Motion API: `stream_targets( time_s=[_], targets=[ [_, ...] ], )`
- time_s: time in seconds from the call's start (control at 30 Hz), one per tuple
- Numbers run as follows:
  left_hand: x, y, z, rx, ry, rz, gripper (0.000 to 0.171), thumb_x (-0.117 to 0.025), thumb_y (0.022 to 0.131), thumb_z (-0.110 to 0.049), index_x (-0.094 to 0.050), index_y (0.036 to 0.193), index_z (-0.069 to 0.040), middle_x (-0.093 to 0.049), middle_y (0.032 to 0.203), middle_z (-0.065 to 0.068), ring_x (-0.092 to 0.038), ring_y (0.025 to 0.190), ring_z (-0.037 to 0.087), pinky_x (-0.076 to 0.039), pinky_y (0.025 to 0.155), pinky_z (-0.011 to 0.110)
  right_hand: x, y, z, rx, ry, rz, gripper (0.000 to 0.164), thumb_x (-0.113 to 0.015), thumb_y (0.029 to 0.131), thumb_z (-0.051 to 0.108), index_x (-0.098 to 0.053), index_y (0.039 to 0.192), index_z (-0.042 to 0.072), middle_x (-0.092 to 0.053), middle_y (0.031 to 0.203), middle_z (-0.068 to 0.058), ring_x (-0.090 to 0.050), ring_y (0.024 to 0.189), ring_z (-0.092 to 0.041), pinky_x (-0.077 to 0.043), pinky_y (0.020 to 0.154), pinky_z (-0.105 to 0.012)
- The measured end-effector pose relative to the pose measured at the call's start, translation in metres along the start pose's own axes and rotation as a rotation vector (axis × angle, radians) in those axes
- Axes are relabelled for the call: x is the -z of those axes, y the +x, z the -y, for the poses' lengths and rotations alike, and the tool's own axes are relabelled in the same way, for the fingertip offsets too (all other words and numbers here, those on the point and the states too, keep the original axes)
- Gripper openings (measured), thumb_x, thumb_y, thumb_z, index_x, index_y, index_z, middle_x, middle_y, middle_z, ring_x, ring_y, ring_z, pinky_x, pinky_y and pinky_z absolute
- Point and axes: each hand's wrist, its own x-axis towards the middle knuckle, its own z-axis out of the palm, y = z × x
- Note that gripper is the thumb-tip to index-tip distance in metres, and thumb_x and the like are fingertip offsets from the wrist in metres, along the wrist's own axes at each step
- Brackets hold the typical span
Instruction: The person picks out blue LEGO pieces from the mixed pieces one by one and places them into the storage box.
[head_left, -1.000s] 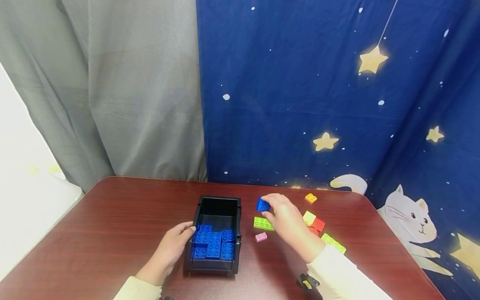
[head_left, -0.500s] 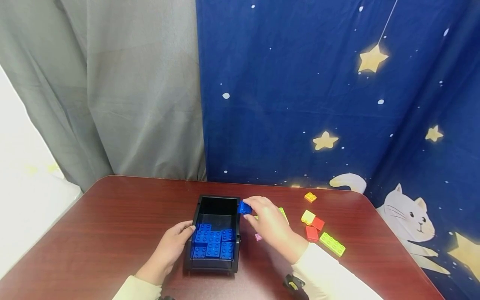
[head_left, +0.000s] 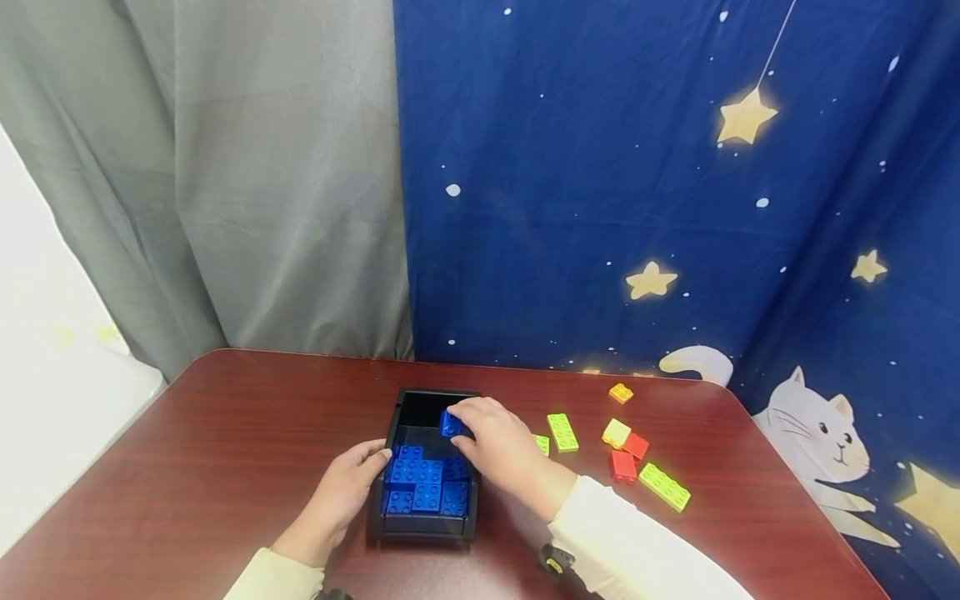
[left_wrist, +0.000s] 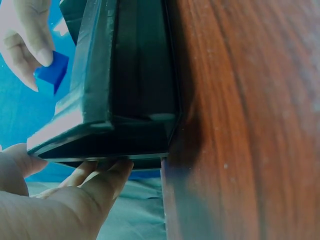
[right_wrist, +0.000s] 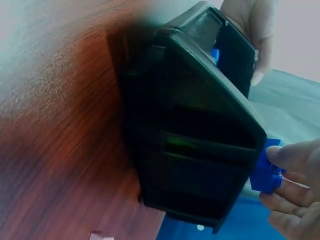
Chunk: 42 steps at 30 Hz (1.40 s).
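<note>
A black open-topped bin (head_left: 425, 525) stands on the table with several blue toy bricks (head_left: 427, 495) packed in its near half. My left hand (head_left: 342, 490) grips the bin's left wall, thumb over the rim, other fingers on the outside. With thumb and fingertips my right hand (head_left: 498, 446) pinches a blue toy brick (head_left: 450, 424) over the far half of the bin. In the right wrist view that blue brick (right_wrist: 265, 170) shows studs and overlaps the bin's rim. The left wrist view has the held brick (left_wrist: 52, 73) beyond the bin's wall (left_wrist: 90, 75).
Right of the bin lie a green brick (head_left: 562, 432), a green one partly behind the right hand (head_left: 542, 444), a yellow brick (head_left: 616, 433), two red bricks (head_left: 623, 467), a longer green brick (head_left: 664, 487) and a small orange brick (head_left: 621, 393). Curtains hang behind the table (head_left: 285, 417).
My right hand has carried the blue brick leftward from the right of the bin, across its right rim, to over its inside. The left hand keeps its grip on the bin.
</note>
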Motion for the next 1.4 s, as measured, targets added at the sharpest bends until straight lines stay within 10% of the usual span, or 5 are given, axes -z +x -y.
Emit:
stream_targets(
  time_s=[1.4],
  targets=[
    [0.001,0.000,0.001,0.007,-0.014,0.003,0.044,-0.047,0.100,-0.020,-0.049,0.134,0.008,-0.057,0.129,0.025,-0.050,0.122,0.037,-0.039,0.103,0.057,-0.034,0.037,0.017,-0.035,-0.199,0.310,0.028,-0.070,0.088,0.022,-0.071,0.114,0.012,-0.070,0.106,-0.002,-0.067,0.097,-0.016,-0.057,0.081,-0.030]
  ],
)
